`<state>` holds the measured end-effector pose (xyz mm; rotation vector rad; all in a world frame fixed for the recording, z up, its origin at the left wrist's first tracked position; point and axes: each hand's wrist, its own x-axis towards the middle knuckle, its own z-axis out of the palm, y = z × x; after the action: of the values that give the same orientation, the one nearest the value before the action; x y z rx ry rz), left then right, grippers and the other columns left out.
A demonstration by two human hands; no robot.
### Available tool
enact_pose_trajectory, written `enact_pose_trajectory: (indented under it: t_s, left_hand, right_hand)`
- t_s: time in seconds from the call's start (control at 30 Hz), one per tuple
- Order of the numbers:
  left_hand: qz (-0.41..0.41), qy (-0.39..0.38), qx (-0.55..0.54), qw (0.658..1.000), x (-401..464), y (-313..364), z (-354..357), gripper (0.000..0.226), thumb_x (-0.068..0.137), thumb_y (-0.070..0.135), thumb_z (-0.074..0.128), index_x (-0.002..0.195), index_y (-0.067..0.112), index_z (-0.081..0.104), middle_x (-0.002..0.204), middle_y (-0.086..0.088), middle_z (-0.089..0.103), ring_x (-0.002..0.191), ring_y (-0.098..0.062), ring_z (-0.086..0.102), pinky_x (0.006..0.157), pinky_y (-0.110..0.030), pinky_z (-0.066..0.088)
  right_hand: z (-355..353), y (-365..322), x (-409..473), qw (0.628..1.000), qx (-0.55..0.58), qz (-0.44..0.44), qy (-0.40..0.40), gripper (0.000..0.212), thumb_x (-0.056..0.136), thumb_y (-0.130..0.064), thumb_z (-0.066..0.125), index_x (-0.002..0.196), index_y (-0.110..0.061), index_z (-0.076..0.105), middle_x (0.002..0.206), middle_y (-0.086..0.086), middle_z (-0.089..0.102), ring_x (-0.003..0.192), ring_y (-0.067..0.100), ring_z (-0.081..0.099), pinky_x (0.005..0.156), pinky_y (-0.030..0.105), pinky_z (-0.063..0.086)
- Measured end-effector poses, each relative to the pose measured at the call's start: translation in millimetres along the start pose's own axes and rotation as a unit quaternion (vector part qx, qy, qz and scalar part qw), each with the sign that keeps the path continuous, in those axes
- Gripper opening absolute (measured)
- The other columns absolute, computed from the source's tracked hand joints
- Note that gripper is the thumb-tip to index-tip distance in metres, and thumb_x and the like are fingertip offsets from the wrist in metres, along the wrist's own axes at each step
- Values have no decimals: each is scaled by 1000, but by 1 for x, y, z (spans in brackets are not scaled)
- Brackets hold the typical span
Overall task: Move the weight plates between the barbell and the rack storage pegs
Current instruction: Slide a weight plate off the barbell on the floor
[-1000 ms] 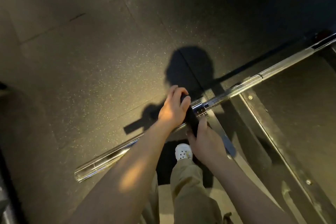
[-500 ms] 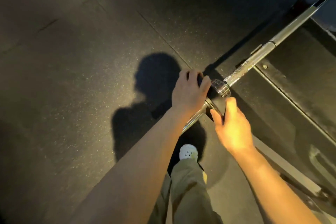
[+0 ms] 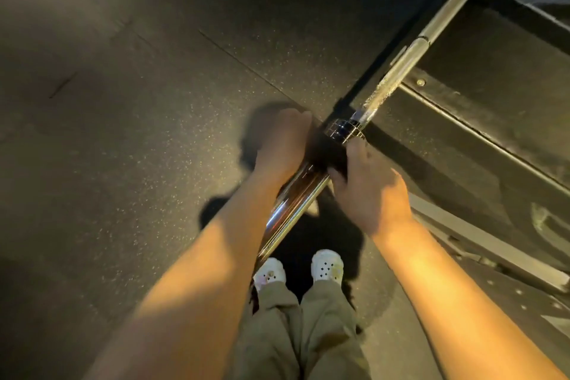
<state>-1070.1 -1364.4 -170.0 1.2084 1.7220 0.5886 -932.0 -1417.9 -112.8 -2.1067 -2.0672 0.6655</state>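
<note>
Head view, looking down past your forearms. The long chrome steel barbell [image 3: 398, 71] runs diagonally from the upper right corner down toward your feet, its polished sleeve [image 3: 293, 210] passing between your two arms. A small black weight plate [image 3: 327, 148], seen nearly edge-on and blurred, sits on the sleeve just below the barbell's ribbed chrome collar [image 3: 344, 130], close against it.

Your left hand [image 3: 282, 142] is curled over the far left edge of the plate, knuckles up, fingers wrapped around the rim. Your right hand [image 3: 371, 191] grips the near right edge, thumb lying along the plate's face and the fingers folded round its rim. Both hands thus clasp the plate from opposite sides while it is on the sleeve; whether it bears fully on the sleeve cannot be told through the blur.

Under the barbell lies dark speckled rubber flooring [image 3: 154, 163], marked by seams. To the right, a black steel rack base frame [image 3: 481, 145] with bolt heads crosses the floor at an angle beneath the shaft. At the bottom of the view stand your two white perforated clogs [image 3: 327, 267] and olive-green trouser legs [image 3: 302, 333], the feet set on either side of the sleeve's line.
</note>
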Motion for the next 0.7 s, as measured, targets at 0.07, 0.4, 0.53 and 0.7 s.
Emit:
enact_pose_trajectory:
  t_s: [0.07,0.4,0.53,0.7]
  left_hand:
    - [-26,1,-33,999,2,-5,-5,83,73,90,24,120,27,52,129,-12,48,111,-29,53,99,-57,42]
    - [59,37,22,997,-29,8,7,42,81,61,44,108,30,49,136,3,29,120,-24,40,100,-47,43]
    - [75,42,5,996,-25,8,4,35,84,54,46,104,26,53,139,4,31,122,-16,38,100,-38,37]
    - [30,-11,-59,998,-12,3,-6,35,86,54,42,103,25,49,116,-3,46,99,-17,49,83,-34,42]
  right_hand:
    - [0,-10,4,998,-53,6,26,37,93,-39,53,121,-21,37,101,5,61,90,24,63,80,41,53]
    - [27,35,-28,979,201,0,38,33,88,-21,65,114,-13,48,88,-2,58,74,12,59,56,16,41]
    - [22,29,-28,978,203,10,39,29,89,-22,65,112,-16,47,87,-5,55,73,9,55,57,13,37]
    - [13,17,-14,993,121,-17,7,32,92,-27,59,117,-18,42,101,1,59,87,15,61,68,22,43]
